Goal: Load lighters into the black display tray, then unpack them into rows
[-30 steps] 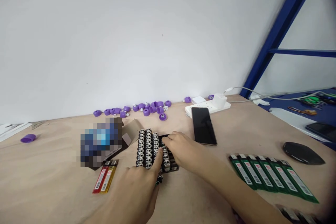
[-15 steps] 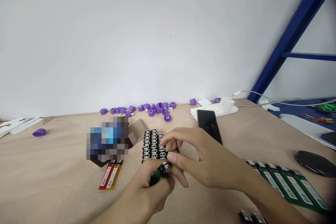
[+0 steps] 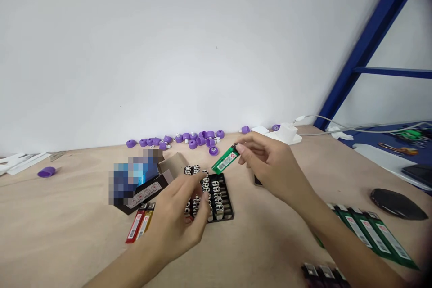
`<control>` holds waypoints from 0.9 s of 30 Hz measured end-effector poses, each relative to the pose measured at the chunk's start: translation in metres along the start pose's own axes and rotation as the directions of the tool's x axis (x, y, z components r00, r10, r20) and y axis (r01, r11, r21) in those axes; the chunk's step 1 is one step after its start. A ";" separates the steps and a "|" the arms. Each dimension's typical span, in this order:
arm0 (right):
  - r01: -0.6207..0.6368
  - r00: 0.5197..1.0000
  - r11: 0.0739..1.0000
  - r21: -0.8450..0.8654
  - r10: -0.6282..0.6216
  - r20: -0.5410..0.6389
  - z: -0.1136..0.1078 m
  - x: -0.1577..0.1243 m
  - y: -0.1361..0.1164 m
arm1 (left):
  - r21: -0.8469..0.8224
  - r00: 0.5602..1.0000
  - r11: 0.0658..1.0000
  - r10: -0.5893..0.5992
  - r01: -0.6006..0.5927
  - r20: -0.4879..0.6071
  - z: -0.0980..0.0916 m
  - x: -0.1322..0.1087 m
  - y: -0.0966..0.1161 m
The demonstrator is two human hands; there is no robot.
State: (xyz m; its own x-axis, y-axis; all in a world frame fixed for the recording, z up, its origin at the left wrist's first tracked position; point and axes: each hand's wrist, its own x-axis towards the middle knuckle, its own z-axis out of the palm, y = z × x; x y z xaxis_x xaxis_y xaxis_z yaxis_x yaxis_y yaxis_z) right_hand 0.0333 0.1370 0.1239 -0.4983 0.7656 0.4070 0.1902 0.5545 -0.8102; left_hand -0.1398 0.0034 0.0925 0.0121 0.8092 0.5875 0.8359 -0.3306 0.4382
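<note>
A green lighter [image 3: 225, 161] is pinched at its metal-topped end between the thumb and fingers of my right hand [image 3: 270, 157]. It slants down to the left, above the far right corner of a black tray [image 3: 230, 209]. Rows of lighters with metal tops [image 3: 218, 198] stand upright in the tray, with some vacant slots along its right side. My left hand [image 3: 180, 211] is over the tray's left part, thumb and fingers apart, holding nothing that I can see. It covers part of the rows. Beside its wrist lie a red lighter [image 3: 134, 227] and a yellow lighter [image 3: 145, 225].
An open dark box [image 3: 148, 192] stands left of the tray. Purple caps [image 3: 202, 138] are scattered along the wall. Several green lighters [image 3: 381, 234] lie in a row at right, near a black oval object [image 3: 398, 204]. A white power strip [image 3: 297, 138] sits behind my right hand.
My right hand has moved up and right and now holds the green lighter that was in my left hand. My left hand has let go and shifted left, uncovering more of the tray.
</note>
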 end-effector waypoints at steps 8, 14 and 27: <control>-0.014 0.985 0.965 -0.262 0.058 0.161 0.031 -0.001 0.037 | 0.180 0.915 0.977 0.029 -0.110 0.403 0.011 -0.002 -0.003; -0.002 0.959 0.955 -0.297 0.086 0.269 0.041 -0.007 0.034 | 0.219 0.903 0.968 0.014 -0.119 0.429 0.009 -0.003 -0.002; 0.056 0.920 0.997 -0.054 -0.030 0.391 0.040 -0.006 0.031 | 0.242 0.908 0.958 0.039 -0.152 0.418 0.012 -0.003 -0.004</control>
State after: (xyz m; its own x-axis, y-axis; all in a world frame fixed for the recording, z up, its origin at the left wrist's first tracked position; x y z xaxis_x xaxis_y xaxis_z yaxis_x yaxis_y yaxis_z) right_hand 0.0082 0.1363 0.0790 -0.7948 0.5599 0.2341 0.2073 0.6131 -0.7623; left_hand -0.1365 0.0076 0.0811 0.2727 0.9246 0.2659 0.9319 -0.3225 0.1659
